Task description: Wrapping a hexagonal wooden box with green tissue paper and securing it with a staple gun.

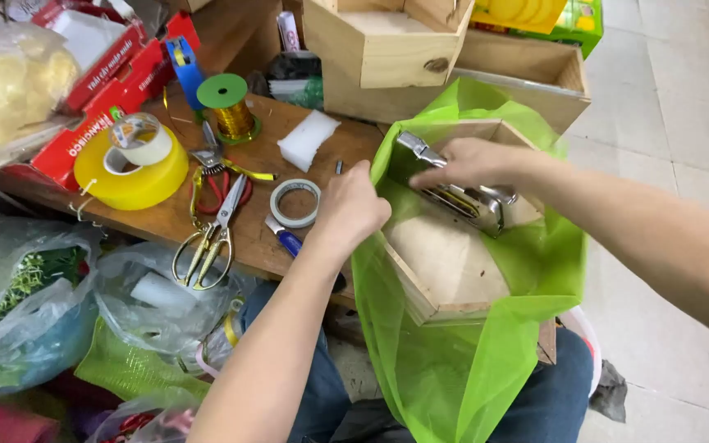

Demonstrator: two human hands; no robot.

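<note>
Cluttered wooden surface [256, 238] over pale floor tiles, crowded with craft gear. Left hand [350, 209] closed on the edge of green mesh fabric [461, 361], pinching it against the near-left wall of a shallow wooden box [445, 271]. Box tilted on the lap, lined and draped all round with that mesh, hanging down over blue jeans. Right hand [465, 162] wrapped around a metal staple gun [461, 197], gripping it from above, tool lying inside the box at its far wall. Near the left hand: a small white tape ring [295, 203], a blue-handled cutter [285, 238], gold-handled scissors [211, 238]. Farther left, a fat yellow tape roll [130, 174]; behind it, a spool of gold wire with green cap [227, 102] and a white foam block [307, 139]. More plain wooden boxes [387, 41] stacked at the back. Plastic bags [26, 295] heaped below the surface edge.
</note>
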